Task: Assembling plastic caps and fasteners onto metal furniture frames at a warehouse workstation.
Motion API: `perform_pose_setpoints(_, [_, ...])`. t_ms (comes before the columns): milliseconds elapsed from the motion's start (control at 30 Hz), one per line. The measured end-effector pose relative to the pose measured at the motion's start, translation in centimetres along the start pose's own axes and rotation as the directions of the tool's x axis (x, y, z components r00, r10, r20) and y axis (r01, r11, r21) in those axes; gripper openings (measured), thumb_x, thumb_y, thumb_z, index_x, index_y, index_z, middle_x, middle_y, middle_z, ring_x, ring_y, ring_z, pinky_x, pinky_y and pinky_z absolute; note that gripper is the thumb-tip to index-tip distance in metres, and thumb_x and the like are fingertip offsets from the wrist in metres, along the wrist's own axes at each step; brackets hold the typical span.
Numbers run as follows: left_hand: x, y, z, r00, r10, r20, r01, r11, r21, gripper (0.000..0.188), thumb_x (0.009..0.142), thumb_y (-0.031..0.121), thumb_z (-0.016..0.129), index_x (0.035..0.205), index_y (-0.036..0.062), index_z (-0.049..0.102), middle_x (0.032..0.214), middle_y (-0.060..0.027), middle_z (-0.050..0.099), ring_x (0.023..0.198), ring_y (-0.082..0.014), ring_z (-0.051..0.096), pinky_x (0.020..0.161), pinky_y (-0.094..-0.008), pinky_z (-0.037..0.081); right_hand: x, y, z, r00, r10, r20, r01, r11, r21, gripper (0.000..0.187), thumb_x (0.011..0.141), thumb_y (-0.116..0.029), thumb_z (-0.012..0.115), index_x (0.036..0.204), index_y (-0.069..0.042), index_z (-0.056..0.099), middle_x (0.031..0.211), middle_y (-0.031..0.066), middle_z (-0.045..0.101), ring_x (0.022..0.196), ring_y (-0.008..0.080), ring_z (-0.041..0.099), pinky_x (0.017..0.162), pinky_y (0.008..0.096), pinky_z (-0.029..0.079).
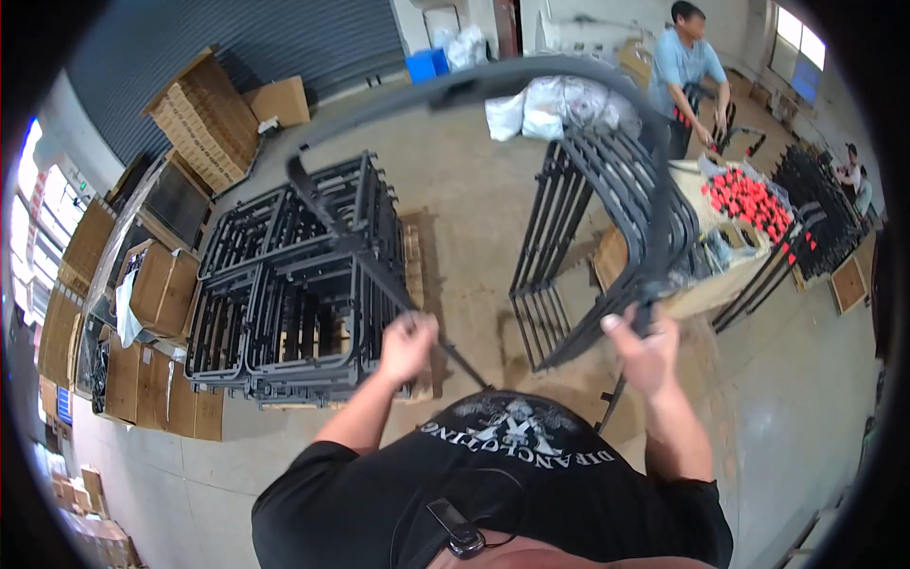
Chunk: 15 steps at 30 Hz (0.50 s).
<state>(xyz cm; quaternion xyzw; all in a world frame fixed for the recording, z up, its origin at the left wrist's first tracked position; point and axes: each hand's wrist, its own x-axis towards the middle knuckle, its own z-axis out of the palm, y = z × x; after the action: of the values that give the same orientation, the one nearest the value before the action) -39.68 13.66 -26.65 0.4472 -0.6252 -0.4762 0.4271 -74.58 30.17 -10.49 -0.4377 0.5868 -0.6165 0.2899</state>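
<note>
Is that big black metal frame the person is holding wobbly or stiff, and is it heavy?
Probably stiff: the black metal frame keeps its shape held up between the left hand and right hand. Likely light for its size, being thin open tubing. Awkward though; two hands are needed, so it may swing.

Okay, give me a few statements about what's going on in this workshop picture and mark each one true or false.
1. Both hands grip the same dark metal frame. True: the left hand holds one bar and the right hand holds the other side.
2. The stack of frames lies on the floor to the person's left. True.
3. The cardboard boxes stand on the right, next to the red parts. False: they are along the left side, by the stack.
4. The red parts are scattered on the floor under the frame. False: they lie on a table at the right.
5. Nobody else is in the room. False: a person in a light blue shirt works at the back.
</note>
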Motion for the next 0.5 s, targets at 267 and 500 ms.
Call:
perform_pose_setpoints(267, [17.3, 10.7, 4.7, 0.95, -0.265, 0.163, 0.209, 0.156, -0.965, 0.072, 0.102, 0.054, 0.04, 0.14, -0.0073, 0.035, 0.142, -0.0279, 0.04, 0.119, -0.0361, 0.051, 0.102, -0.0529, 0.048, -2.4, 14.0, 3.0, 0.993, 0.096, 0.071, -0.076, 0.967, -0.243, 0.026, 0.084, -0.018, 0.081, 0.095, 0.0, 0.066, 0.074, 0.0057, 0.065, 0.068, 0.0114, 0.056, 0.063, 0.0318, 0.049])
perform_pose_setpoints(500, [24.5, 7.4, 11.7, 0.771, -0.519, 0.369, 0.34, -0.153, -0.928, 0.034, 0.099, 0.03, 0.049, 0.101, 0.0005, 0.033, 0.087, -0.0099, 0.044, 0.064, -0.0194, 0.046, 0.057, -0.0344, 0.048, -3.3, 20.7, 2.6, 0.985, 0.113, -0.132, -0.148, 0.94, -0.307, 0.02, 0.084, -0.016, 0.079, 0.086, -0.002, 0.065, 0.07, 0.003, 0.06, 0.065, 0.0095, 0.052, 0.061, 0.0294, 0.048])
